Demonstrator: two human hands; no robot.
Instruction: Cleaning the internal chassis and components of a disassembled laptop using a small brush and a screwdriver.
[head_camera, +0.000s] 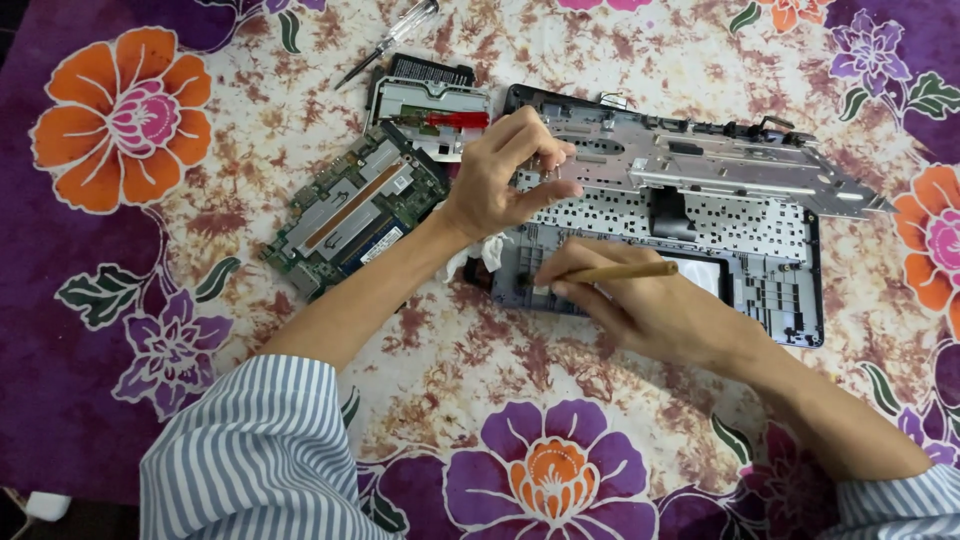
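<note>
Laptop lower shell (770, 290), opened and lying keyboard-side down on the flowered cloth (120, 300), with a grey metal frame plate (720, 160) tilted up along its far edge. The left hand (500, 175) arches over the near-left end of that plate — its fingers (545, 150) are bent and half closed, thumb and fingertips pinching the plate's edge, with a gap visible between them. The right hand (650, 310) is curled closed around a wooden-handled brush (610, 272), held like a pen; the handle runs level across the knuckles and its tip sits at the shell's near-left corner, just beyond the fingertips. Crumpled white tissue (480, 252) lies just below the left wrist, touching the shell's corner. To the left of the left hand, well clear of the fingers, lies one green circuit board (355, 210); beyond the left knuckles sits one grey drive-like module (430, 105) with one red-handled screwdriver (450, 120) resting across it. Farther off still is one clear-handled screwdriver (390, 42) — two screwdrivers in all. Both forearms emerge from blue-and-white striped sleeves (260, 460). Counted: one shell, one frame plate, one board, one brush.
</note>
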